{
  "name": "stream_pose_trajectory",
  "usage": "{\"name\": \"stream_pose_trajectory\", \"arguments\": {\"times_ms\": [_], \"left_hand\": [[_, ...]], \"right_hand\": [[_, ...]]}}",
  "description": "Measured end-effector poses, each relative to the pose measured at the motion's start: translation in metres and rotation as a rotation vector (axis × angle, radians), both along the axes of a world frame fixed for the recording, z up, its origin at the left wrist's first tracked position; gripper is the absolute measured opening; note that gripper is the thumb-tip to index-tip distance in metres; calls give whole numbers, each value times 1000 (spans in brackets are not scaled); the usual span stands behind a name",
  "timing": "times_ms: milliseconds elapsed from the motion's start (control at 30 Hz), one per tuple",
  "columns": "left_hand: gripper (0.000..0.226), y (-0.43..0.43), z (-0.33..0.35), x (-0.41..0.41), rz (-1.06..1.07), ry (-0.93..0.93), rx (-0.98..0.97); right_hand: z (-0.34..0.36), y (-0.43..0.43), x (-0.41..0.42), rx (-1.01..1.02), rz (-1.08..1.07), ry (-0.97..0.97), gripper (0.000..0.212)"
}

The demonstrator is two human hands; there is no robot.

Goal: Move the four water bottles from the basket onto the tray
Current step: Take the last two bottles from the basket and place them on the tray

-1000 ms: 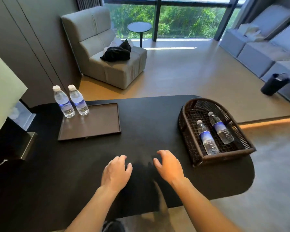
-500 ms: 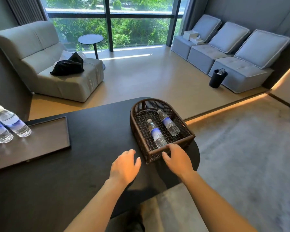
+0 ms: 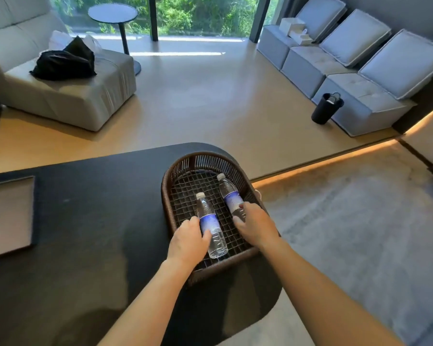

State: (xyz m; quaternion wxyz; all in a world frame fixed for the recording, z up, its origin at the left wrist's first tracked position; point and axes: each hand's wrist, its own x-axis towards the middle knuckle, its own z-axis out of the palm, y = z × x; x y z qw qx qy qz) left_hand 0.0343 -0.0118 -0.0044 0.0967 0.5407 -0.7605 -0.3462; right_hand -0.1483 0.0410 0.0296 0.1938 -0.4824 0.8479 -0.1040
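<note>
While both blue-labelled bottles lie in the basket (image 3: 168, 196), print unreadable, the left hand (image 3: 189, 239) clasps the near bottle (image 3: 210, 227) and the right hand (image 3: 255, 224) the far bottle (image 3: 229, 192).

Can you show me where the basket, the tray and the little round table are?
basket (image 3: 206, 159): head view, far curved rim.
tray (image 3: 8, 211): head view, flat inside, left edge of picture.
round table (image 3: 112, 12): head view, its top.

Both hands have moved from the table into the basket (image 3: 205, 159), left hand (image 3: 189, 242) and right hand (image 3: 256, 226) each touching a bottle.
</note>
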Motion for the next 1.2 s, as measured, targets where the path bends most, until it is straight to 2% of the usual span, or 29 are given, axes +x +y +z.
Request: {"name": "stream_pose_trajectory", "arguments": {"times_ms": [133,400,600,767,867,1000,1100,1200], "left_hand": [[25,-35,-27,-36,61,-35,90],[57,-86,-72,-74,198,-91,251],[73,-98,-90,-78,191,-171,295],[71,-104,-96,-75,167,-149,345],[66,-108,-100,-73,169,-93,382],[70,-108,-103,-69,205,59,420],[62,-103,-100,-68,227,173,429],[65,-94,-96,-65,264,254,400]], "right_hand": [[-24,-58,-32,91,40,-3,35],[-76,-127,-50,149,46,-83,53],[-96,-145,-41,154,50,180,56],[-104,-168,-48,357,33,-65,64],[-104,-176,-55,365,60,-138,64],[-99,-175,-65,343,113,-215,70],[-94,-166,-67,258,132,-240,77],[-89,-151,-66,166,122,-241,78]]}}
